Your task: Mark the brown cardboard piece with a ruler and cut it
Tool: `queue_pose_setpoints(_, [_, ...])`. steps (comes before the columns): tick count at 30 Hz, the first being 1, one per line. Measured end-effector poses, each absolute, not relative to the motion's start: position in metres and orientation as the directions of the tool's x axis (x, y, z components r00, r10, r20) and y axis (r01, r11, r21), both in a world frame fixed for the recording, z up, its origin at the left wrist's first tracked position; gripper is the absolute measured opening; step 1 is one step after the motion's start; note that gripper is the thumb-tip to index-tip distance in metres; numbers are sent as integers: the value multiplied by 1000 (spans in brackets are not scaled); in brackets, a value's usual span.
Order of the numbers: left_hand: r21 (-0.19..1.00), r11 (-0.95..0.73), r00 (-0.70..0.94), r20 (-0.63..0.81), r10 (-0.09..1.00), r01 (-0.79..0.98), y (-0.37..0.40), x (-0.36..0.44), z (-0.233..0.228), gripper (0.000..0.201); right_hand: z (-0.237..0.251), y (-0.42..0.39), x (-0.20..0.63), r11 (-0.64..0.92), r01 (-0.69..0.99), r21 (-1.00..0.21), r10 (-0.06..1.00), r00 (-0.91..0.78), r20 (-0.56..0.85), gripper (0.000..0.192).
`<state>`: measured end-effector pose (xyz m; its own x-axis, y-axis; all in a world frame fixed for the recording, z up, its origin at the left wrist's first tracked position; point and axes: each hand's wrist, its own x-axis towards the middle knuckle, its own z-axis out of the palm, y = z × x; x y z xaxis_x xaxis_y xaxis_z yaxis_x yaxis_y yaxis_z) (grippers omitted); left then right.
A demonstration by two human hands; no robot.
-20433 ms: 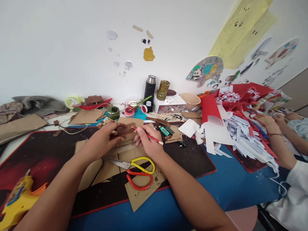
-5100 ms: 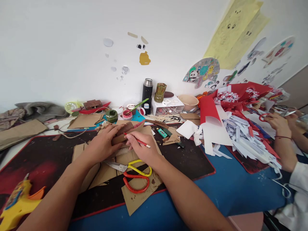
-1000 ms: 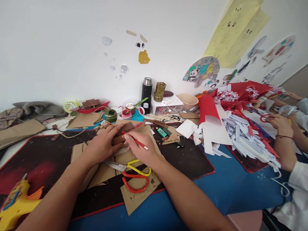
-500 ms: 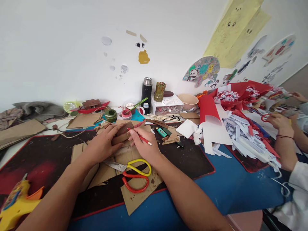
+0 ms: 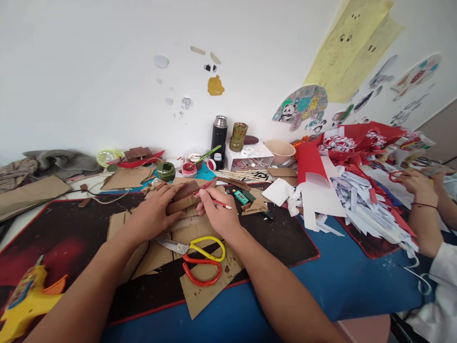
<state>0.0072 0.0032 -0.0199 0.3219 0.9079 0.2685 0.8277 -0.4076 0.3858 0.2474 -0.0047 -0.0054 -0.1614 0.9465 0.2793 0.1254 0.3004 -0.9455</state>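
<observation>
My left hand presses flat on a dark brown cardboard piece that lies on a stack of tan cardboard sheets. A red pencil is gripped in my right hand, its tip at the right edge of the brown piece. Just in front of both hands lie scissors with yellow and red handles, blades pointing left. All of this rests on a dark desk mat with a red border.
A yellow glue gun sits at the near left. At the back stand a black flask, paint pots, a white box and a bowl. Red and white paper scraps pile up on the right, where another person's hands work.
My right hand has shifted right and slightly away along the brown piece with the pencil. My left hand stays pressed in place. The other person's hands moved a little.
</observation>
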Motion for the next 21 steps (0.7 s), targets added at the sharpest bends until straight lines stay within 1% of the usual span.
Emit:
queue_pose_setpoints(7, [394,-404,315,273,909,825,4,7,-21,80,-6,-5,248,299,142,-943,948,-157,277,46])
queue_pose_setpoints(14, [404,-406,324,258,910,820,4,7,-20,82,-7,-5,247,299,139,-944,947,-169,275,43])
queue_pose_setpoints(17, [402,-398,319,251,914,825,4,7,-19,80,-9,-6,247,292,142,-946,948,-175,266,46])
queue_pose_setpoints(21, [399,-416,328,272,905,817,4,7,-20,79,-10,-8,246,320,127,-939,932,-218,288,49])
